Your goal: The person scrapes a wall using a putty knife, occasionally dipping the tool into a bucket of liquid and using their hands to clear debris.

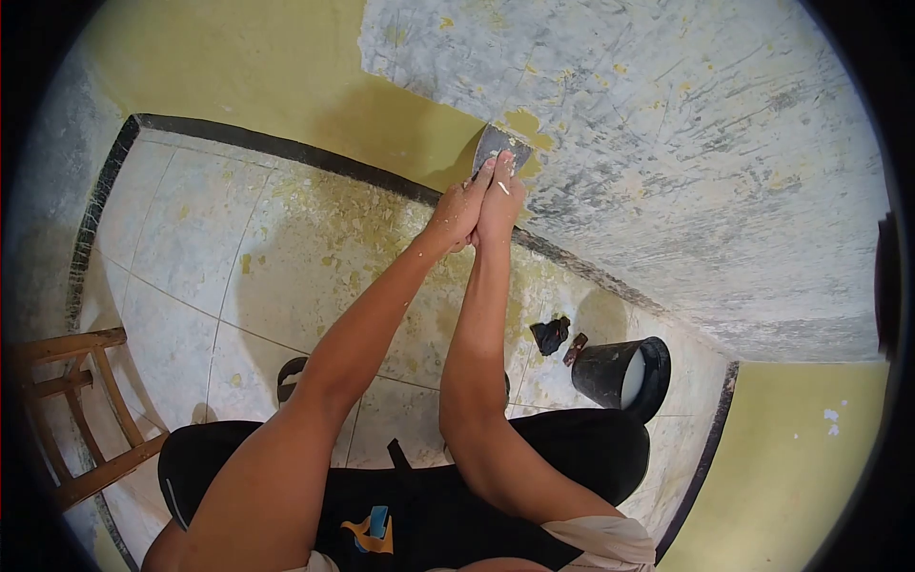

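Both hands are together on a paint scraper (491, 140), its broad grey blade flat against the wall and dotted with crumbs. My left hand (459, 208) is wrapped round the handle side, and my right hand (499, 205) lies against it with fingers stretched toward the blade. The handle is hidden by the hands. Under the blade, yellow paint (419, 133) meets a stripped grey-white wall area (658, 153). Pale flakes cling to my hands and forearms.
Paint flakes (329, 224) litter the tiled floor. A black bucket (600, 374) with whitish contents stands at right, beside a crumpled black item (550, 336) and a small brown object (576, 349). A wooden frame, perhaps a stool (110, 469), stands at left. Dark skirting (286, 150) edges the wall.
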Demonstrator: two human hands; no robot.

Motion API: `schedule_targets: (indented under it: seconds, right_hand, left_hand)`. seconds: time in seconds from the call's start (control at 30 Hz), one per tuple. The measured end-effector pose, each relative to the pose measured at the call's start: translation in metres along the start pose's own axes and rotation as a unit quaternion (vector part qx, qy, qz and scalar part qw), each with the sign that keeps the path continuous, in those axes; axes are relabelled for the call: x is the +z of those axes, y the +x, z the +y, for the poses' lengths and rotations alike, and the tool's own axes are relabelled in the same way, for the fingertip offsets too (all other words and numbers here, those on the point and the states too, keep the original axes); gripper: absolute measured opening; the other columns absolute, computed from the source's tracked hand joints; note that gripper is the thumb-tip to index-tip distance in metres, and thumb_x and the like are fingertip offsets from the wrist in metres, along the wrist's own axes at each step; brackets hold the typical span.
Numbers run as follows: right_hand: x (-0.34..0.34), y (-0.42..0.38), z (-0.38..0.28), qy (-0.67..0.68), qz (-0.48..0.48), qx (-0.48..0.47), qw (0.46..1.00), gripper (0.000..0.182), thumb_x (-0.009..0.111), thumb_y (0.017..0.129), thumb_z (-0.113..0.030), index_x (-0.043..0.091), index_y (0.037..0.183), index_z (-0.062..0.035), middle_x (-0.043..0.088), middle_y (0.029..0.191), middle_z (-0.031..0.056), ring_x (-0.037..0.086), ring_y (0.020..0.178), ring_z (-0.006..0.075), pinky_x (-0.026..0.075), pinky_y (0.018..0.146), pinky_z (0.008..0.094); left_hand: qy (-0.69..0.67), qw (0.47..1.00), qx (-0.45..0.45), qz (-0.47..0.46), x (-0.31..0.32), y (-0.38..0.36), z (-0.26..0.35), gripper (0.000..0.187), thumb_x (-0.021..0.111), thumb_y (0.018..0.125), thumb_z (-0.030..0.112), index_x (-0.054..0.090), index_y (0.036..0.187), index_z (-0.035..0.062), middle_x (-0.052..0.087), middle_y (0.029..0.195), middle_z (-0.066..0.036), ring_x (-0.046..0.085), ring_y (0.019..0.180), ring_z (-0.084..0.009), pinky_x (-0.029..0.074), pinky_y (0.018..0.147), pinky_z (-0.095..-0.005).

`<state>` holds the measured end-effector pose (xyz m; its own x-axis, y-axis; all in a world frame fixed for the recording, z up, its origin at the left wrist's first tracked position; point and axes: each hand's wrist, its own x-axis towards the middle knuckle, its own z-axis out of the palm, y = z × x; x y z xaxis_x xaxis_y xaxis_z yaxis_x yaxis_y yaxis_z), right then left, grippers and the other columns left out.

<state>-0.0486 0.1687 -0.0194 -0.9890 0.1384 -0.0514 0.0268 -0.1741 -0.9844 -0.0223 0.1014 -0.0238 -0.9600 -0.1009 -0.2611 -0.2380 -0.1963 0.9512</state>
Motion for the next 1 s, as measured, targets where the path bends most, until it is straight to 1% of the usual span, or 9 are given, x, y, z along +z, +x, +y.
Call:
schedule_targets:
  seconds: [0.1, 0.27, 0.37, 0.5, 0.57, 0.6, 0.67, 0.8, 1.0]
  right_hand:
    - [0.003, -0.004, -0.001, 0.014, 0.000, 0.011, 1.000, 0.051, 0.057, 0.106, -0.047, 0.052, 0.073, -0.0089, 0.052, 0.065, -0.0008, 0.048, 0.055, 0.0118, 0.041, 0.052, 0.0299]
    - [0.021, -0.002, 0.009, 0.222, -0.019, 0.060, 0.973, 0.042, 0.056, 0.108, -0.043, 0.055, 0.083, -0.0097, 0.054, 0.073, 0.0005, 0.052, 0.061, 0.0129, 0.046, 0.058, 0.0304]
    - [0.023, -0.004, 0.011, 0.244, -0.032, 0.062, 0.967, 0.040, 0.054, 0.108, -0.043, 0.055, 0.084, -0.0105, 0.053, 0.073, 0.0005, 0.052, 0.061, 0.0132, 0.046, 0.058, 0.0303]
    - [0.021, -0.002, 0.010, 0.238, -0.031, 0.046, 0.970, 0.044, 0.058, 0.106, -0.046, 0.052, 0.081, -0.0100, 0.051, 0.070, 0.0002, 0.052, 0.058, 0.0125, 0.047, 0.055, 0.0292]
    - [0.018, -0.002, 0.003, 0.191, -0.009, 0.047, 0.980, 0.045, 0.059, 0.106, -0.046, 0.051, 0.080, -0.0096, 0.053, 0.071, 0.0008, 0.053, 0.059, 0.0124, 0.046, 0.054, 0.0293]
    - [0.016, -0.002, 0.001, 0.190, -0.009, 0.047, 0.981, 0.045, 0.059, 0.106, -0.046, 0.051, 0.080, -0.0096, 0.053, 0.071, 0.0008, 0.053, 0.059, 0.0124, 0.046, 0.054, 0.0293]
    - [0.014, -0.002, -0.004, 0.142, 0.004, 0.019, 0.990, 0.047, 0.060, 0.105, -0.047, 0.051, 0.078, -0.0093, 0.054, 0.069, 0.0008, 0.053, 0.057, 0.0119, 0.044, 0.052, 0.0289]
    - [0.014, -0.004, -0.009, 0.118, 0.029, 0.044, 0.992, 0.049, 0.061, 0.104, -0.047, 0.051, 0.075, -0.0090, 0.053, 0.065, 0.0004, 0.051, 0.055, 0.0117, 0.043, 0.052, 0.0292]
    - [0.004, 0.003, -0.009, 0.035, 0.007, 0.012, 0.999, 0.046, 0.059, 0.106, -0.046, 0.056, 0.079, -0.0084, 0.054, 0.071, -0.0004, 0.052, 0.062, 0.0106, 0.043, 0.056, 0.0297]
  left_hand:
    - [-0.043, 0.999, 0.017, 0.008, 0.001, 0.003, -0.005, 0.081, 0.046, 0.102, 0.066, 0.068, 0.117, -0.0110, 0.072, 0.101, -0.026, 0.068, 0.087, -0.0257, 0.054, 0.075, -0.0383]
    - [0.062, 0.991, 0.104, 0.058, -0.015, 0.029, -0.027, 0.077, 0.051, 0.100, 0.063, 0.067, 0.115, -0.0113, 0.070, 0.109, -0.034, 0.070, 0.099, -0.0434, 0.052, 0.087, -0.0453]
    - [0.150, 0.988, 0.039, 0.029, -0.027, 0.017, -0.005, 0.075, 0.054, 0.099, 0.061, 0.066, 0.113, -0.0111, 0.069, 0.106, -0.035, 0.068, 0.103, -0.0468, 0.052, 0.088, -0.0461]
    - [0.129, 0.988, 0.060, 0.052, -0.017, 0.018, -0.010, 0.076, 0.054, 0.099, 0.063, 0.069, 0.108, -0.0107, 0.072, 0.097, -0.032, 0.070, 0.098, -0.0436, 0.052, 0.087, -0.0456]
    - [0.015, 0.981, 0.160, 0.105, -0.005, 0.030, -0.028, 0.075, 0.055, 0.099, 0.062, 0.067, 0.113, -0.0110, 0.072, 0.098, -0.029, 0.070, 0.096, -0.0375, 0.053, 0.085, -0.0435]
    - [0.014, 0.981, 0.160, 0.105, -0.005, 0.029, -0.027, 0.075, 0.055, 0.099, 0.062, 0.067, 0.113, -0.0110, 0.072, 0.098, -0.029, 0.070, 0.096, -0.0375, 0.053, 0.085, -0.0435]
    - [-0.005, 0.999, 0.047, 0.016, -0.006, 0.027, -0.022, 0.075, 0.057, 0.100, 0.060, 0.063, 0.123, -0.0110, 0.070, 0.109, -0.026, 0.067, 0.102, -0.0293, 0.052, 0.087, -0.0390]
    - [-0.062, 0.996, 0.054, 0.036, 0.002, 0.008, -0.002, 0.076, 0.057, 0.101, 0.060, 0.059, 0.130, -0.0103, 0.069, 0.116, -0.024, 0.065, 0.104, -0.0256, 0.052, 0.087, -0.0361]
    - [-0.073, 0.996, 0.041, 0.010, 0.005, 0.010, -0.003, 0.077, 0.052, 0.101, 0.063, 0.062, 0.128, -0.0083, 0.072, 0.108, -0.021, 0.068, 0.096, -0.0239, 0.054, 0.081, -0.0354]
